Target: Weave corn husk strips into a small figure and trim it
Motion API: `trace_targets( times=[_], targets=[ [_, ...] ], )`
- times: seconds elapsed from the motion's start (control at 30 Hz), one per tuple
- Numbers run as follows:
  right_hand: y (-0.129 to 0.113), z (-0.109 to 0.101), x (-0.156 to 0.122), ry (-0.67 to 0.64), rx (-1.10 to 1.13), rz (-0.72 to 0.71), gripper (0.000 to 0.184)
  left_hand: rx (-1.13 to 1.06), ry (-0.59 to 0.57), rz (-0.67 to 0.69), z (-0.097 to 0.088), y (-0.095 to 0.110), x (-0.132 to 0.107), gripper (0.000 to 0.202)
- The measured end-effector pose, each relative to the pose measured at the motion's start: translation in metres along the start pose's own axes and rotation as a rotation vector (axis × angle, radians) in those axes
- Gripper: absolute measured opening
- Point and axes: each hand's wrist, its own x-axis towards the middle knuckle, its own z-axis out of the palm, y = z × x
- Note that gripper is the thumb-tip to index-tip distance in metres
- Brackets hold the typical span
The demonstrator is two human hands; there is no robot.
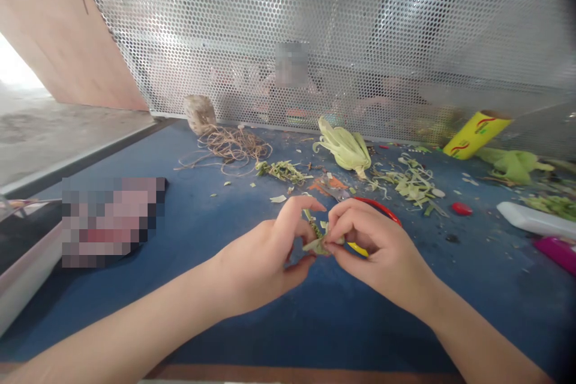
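Note:
Both of my hands meet over the blue table (252, 336), fingers closed on one small pale-green piece of husk or leaf (317, 246). My left hand (270, 252) holds its left side between thumb and fingers. On the other side, my right hand (371, 243) pinches it with thumb and fingertips. Thin green strips show between the hands, partly hidden by the fingers. Behind my right hand lie scissors (381, 209) with red and yellow handles, partly covered by it. Beyond them sits a pale-green corn husk (345, 147), with shredded green strips (411, 183) to its right.
Tangled brown twine (236, 147) lies near a cloudy roll-like object (199, 114). A yellow tube (477, 137), a red cap (461, 209), a white object (535, 219) and a purple object (555, 255) are at right. A perforated metal screen (252, 24) borders the back.

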Motion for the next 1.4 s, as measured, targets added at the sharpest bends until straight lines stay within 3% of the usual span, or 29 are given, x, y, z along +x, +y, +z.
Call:
trace_targets(
  times=[0.17, 0.27, 0.37, 0.5, 0.83, 1.0, 1.2, 1.4],
  targets=[
    [0.0, 0.002, 0.001, -0.002, -0.019, 0.031, 0.019, 0.075, 0.107, 0.077, 0.002, -0.003, 0.001, 0.041],
    [0.0, 0.001, 0.001, 0.015, -0.018, 0.027, 0.02, 0.043, 0.154, 0.008, 0.001, -0.002, 0.0, 0.046],
    [0.001, 0.002, 0.002, 0.018, -0.015, 0.029, 0.019, -0.041, 0.126, -0.09, -0.001, 0.0, 0.0, 0.052],
    [0.002, 0.002, 0.003, 0.034, -0.005, 0.032, 0.021, -0.152, 0.173, -0.126, 0.002, 0.001, 0.001, 0.056],
    [0.0, 0.005, 0.003, 0.122, 0.242, 0.086, 0.016, -0.221, 0.41, 0.067, 0.012, 0.0, -0.002, 0.06],
    [-0.003, 0.009, 0.002, 0.124, 0.348, 0.154, 0.021, -0.242, 0.439, 0.156, 0.011, 0.0, -0.002, 0.069],
    [-0.005, 0.002, 0.0, 0.01, 0.475, 0.232, 0.021, -0.383, 0.424, 0.108, 0.01, 0.006, -0.002, 0.066],
    [-0.009, -0.003, 0.001, -0.07, 0.567, 0.309, 0.022, -0.478, 0.389, 0.171, 0.007, 0.008, -0.003, 0.077]
  ],
)
